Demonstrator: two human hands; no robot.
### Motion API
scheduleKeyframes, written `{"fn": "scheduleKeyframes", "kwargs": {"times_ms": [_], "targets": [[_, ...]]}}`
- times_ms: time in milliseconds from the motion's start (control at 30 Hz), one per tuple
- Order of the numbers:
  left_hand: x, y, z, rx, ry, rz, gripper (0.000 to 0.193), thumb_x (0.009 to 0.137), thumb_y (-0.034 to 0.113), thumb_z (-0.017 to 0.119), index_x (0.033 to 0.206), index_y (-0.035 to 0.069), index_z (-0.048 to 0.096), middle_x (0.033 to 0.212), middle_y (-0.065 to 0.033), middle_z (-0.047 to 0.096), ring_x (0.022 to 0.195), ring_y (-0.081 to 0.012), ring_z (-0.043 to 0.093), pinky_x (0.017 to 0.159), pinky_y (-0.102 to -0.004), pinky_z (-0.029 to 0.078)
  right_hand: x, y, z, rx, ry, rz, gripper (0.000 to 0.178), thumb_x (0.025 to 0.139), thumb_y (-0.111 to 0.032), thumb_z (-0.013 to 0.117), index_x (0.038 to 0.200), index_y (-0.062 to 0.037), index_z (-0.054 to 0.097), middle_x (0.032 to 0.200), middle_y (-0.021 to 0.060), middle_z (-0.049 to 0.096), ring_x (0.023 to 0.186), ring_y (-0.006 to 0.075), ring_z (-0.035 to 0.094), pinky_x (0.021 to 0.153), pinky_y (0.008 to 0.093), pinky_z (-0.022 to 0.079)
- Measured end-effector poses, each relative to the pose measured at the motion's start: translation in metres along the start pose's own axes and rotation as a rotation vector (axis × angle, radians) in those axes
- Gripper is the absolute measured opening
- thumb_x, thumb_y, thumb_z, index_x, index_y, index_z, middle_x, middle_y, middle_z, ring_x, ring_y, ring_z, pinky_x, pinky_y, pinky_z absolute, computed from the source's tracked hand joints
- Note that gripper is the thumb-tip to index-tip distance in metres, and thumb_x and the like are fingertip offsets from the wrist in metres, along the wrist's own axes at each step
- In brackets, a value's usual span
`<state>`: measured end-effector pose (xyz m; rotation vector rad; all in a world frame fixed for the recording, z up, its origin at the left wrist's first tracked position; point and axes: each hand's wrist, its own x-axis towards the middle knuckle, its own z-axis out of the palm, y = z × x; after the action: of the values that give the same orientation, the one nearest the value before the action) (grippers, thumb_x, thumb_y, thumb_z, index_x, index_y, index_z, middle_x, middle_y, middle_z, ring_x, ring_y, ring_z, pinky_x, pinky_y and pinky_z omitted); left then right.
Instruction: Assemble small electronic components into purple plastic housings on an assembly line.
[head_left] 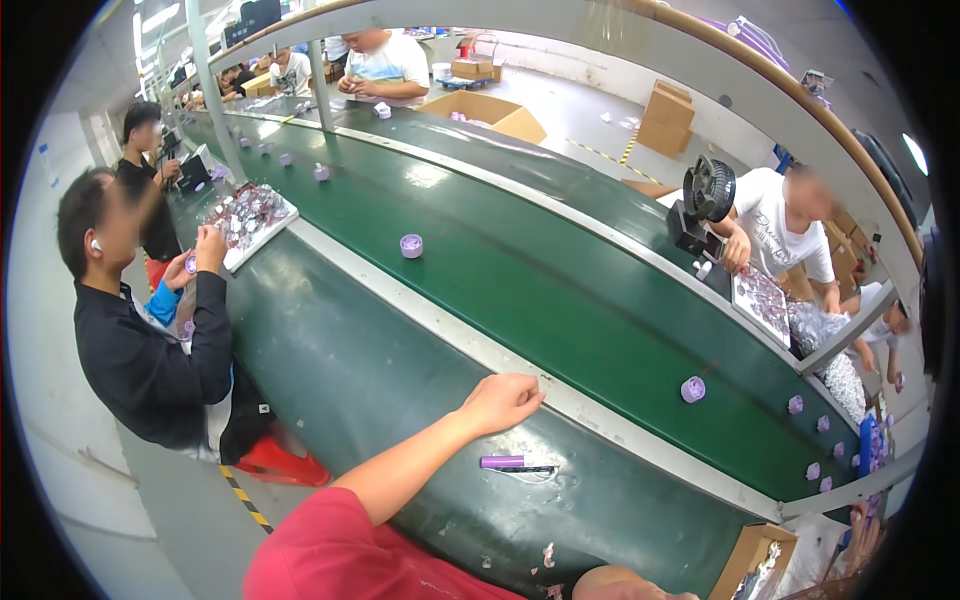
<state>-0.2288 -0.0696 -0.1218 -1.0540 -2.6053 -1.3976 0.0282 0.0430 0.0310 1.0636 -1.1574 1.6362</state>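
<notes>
— Nearest?
— Right hand (630, 583), mostly cropped; impossible to tell whether clenched or released. Next, a purple tube (502, 462), flat on the green bench (350, 350).
— Left hand (500, 402)?
— At the pale rail (620, 425), loosely clenched, with nothing visible in its grasp.
— Step in hand?
— Probably a wait beside the belt (560, 330).
— Beyond the rail?
— On the belt, a purple round piece (693, 389); farther off, a similar purple piece (411, 246).
— Next move?
— For any pick-up, would call for uncurled fingers and a reach across the rail.

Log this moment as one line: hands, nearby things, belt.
left hand: curled, at pale rail | right hand: not clearly visible | nearby: purple marker-like item on green worktop | green belt: purple round parts
</notes>
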Motion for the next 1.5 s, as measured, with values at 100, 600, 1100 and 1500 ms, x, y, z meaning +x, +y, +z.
{"fn": "scheduleKeyframes", "kwargs": {"times_ms": [100,600,1100,1500], "targets": [[-0.002,-0.005,0.003,0.004,0.009,0.017,0.029,0.093,0.024,0.067,0.073,0.005,0.056,0.064,-0.0094,0.056,0.062,-0.0297,0.059,0.06,-0.0408,0.047,0.016,0.018,-0.01,0.009,-0.071,-0.036,0.044,0.104,-0.042,0.045,0.139,-0.0151,0.049,0.127,0.0125,0.053,0.117,0.0363,0.053,0.088,0.0442,0.052],[-0.003,-0.003,0.002,-0.019,0.011,0.018,0.029,0.092,0.022,0.068,0.073,0.005,0.056,0.064,-0.0105,0.056,0.061,-0.0313,0.059,0.058,-0.0412,0.047,0.032,0.014,0.031,-0.107,0.312,-0.035,0.026,0.104,-0.032,0.05,0.115,-0.0108,0.059,0.109,0.0112,0.056,0.097,0.0273,0.058,0.073,0.0361,0.05],[-0.004,0.002,-0.002,0.015,-0.061,-0.031,0.027,0.093,0.025,0.064,0.078,0.004,0.06,0.071,-0.0127,0.062,0.07,-0.0345,0.063,0.065,-0.0443,0.05,0.037,0.015,0.039,-0.182,0.433,-0.033,0.016,0.102,-0.025,0.054,0.108,-0.0117,0.058,0.103,0.01,0.057,0.089,0.0236,0.058,0.069,0.0333,0.045],[-0.003,0.001,-0.002,0.019,-0.062,-0.03,0.027,0.093,0.025,0.064,0.077,0.004,0.059,0.069,-0.0123,0.061,0.069,-0.0342,0.063,0.063,-0.0439,0.05,0.049,0.017,0.041,0.047,0.458,0.063,0.018,0.101,-0.03,0.057,0.104,-0.0141,0.064,0.104,0.0087,0.06,0.09,0.0216,0.06,0.068,0.0302,0.045]]}}
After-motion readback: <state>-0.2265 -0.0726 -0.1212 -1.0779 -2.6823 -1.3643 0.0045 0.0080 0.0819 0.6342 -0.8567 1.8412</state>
